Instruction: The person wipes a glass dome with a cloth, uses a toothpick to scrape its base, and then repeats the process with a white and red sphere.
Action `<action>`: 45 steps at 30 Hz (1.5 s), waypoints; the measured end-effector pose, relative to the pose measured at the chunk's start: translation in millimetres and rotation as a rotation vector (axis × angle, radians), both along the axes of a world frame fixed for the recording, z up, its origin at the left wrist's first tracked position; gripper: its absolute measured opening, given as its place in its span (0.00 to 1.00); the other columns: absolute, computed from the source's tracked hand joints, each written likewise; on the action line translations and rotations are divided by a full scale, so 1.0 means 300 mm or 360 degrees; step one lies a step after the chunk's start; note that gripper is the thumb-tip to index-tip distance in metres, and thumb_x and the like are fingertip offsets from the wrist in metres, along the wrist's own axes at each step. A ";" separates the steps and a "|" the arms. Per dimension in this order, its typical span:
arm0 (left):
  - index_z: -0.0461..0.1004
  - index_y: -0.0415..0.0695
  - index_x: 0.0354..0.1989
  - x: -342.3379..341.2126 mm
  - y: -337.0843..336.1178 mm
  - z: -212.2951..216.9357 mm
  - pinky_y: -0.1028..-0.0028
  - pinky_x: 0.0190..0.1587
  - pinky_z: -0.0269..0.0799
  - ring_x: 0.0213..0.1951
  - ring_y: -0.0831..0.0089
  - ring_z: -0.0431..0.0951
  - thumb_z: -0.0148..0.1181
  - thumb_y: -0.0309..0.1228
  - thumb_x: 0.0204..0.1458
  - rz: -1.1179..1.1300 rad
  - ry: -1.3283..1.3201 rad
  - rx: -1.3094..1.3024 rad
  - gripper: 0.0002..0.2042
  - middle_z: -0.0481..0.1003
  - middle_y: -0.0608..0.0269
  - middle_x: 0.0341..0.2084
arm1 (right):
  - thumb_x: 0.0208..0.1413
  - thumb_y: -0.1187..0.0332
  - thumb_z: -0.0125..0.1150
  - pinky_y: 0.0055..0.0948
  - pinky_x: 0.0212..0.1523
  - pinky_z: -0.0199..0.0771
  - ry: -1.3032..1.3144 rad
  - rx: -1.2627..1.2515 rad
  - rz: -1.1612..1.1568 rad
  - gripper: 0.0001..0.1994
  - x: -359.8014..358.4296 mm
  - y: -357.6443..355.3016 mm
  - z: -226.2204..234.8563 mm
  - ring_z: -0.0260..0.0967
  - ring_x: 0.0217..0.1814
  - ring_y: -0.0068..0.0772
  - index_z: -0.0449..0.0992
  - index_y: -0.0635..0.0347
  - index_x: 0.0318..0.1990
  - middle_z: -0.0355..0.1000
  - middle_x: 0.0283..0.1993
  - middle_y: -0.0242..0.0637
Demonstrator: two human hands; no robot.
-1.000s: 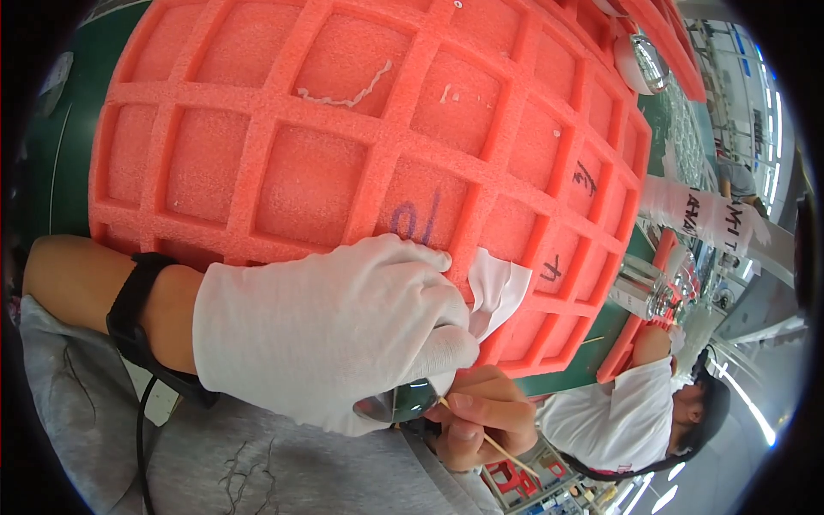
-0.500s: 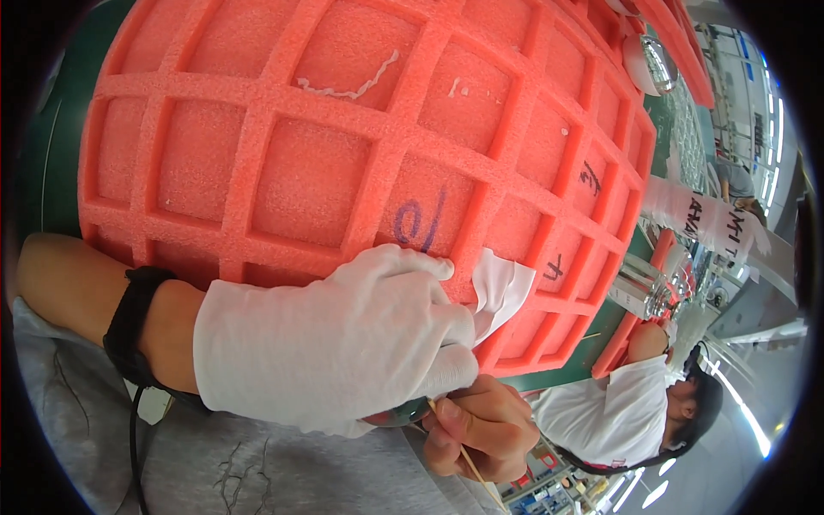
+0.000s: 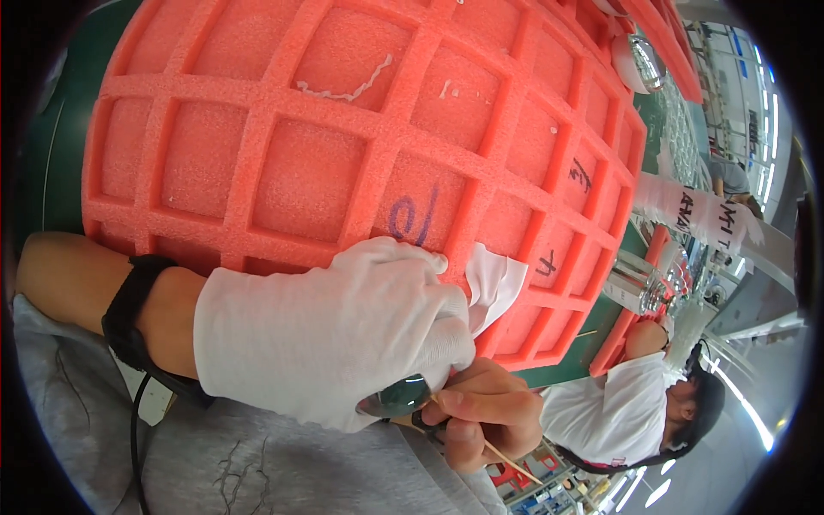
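My left hand (image 3: pixel 335 335), in a white glove, is closed around a shiny dark-green rounded piece (image 3: pixel 405 396) that looks like glass. Most of that piece is hidden under the glove. Bare fingers of my right hand (image 3: pixel 493 412) pinch a thin wooden stick (image 3: pixel 508 462), whose upper end meets the edge of the rounded piece. A folded white cloth (image 3: pixel 498 283) sticks out beside my left fingers, against the foam tray; whether those fingers hold it is hidden. The red foam tray (image 3: pixel 378 129), divided into square pockets, lies just beyond my left hand.
A green tabletop (image 3: pixel 51 172) shows around the tray. Clear glass-like parts (image 3: pixel 635 279) and a post wrapped in white tape (image 3: pixel 687 206) stand to the right. A co-worker in a white shirt (image 3: pixel 601 412) sits at the lower right.
My left hand has tilted, baring more of the dark-green piece. My right hand has shifted slightly, and the stick's lower end has swung to the right.
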State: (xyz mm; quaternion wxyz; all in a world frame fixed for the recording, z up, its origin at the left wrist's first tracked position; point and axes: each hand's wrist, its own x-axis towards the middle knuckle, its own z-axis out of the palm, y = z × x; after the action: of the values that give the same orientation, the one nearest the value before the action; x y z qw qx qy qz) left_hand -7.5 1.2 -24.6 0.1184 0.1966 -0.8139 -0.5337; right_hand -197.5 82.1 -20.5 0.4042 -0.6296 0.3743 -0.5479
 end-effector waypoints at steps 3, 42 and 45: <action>0.76 0.48 0.31 -0.009 0.012 -0.018 0.55 0.60 0.66 0.41 0.64 0.79 0.68 0.30 0.45 0.0154 0.0165 0.0001 0.07 0.78 0.69 0.33 | 0.42 0.90 0.62 0.25 0.17 0.68 -0.0074 0.0113 0.0049 0.09 -0.017 -0.003 0.010 0.70 0.16 0.30 0.76 0.78 0.34 0.75 0.22 0.48; 0.73 0.48 0.43 0.006 0.033 -0.014 0.55 0.55 0.67 0.44 0.58 0.73 0.72 0.30 0.40 0.0264 0.0143 -0.0095 0.20 0.74 0.68 0.37 | 0.52 0.88 0.59 0.24 0.21 0.66 0.0856 0.0031 0.0364 0.07 -0.036 -0.063 0.102 0.70 0.20 0.29 0.74 0.77 0.39 0.74 0.25 0.48; 0.74 0.47 0.40 0.004 0.030 -0.007 0.57 0.51 0.67 0.43 0.57 0.73 0.71 0.29 0.40 0.0295 0.0201 -0.0071 0.17 0.75 0.68 0.36 | 0.56 0.85 0.59 0.25 0.25 0.67 0.0218 0.0169 0.0281 0.04 -0.041 -0.050 0.050 0.70 0.20 0.28 0.73 0.75 0.38 0.73 0.25 0.46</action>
State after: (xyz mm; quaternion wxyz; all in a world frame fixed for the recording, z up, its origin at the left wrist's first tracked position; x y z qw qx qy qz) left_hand -6.2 10.1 -26.8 0.2227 0.2345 -0.7948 -0.5135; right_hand -209.9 67.2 -5.6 0.4571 -0.6737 0.3726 -0.4453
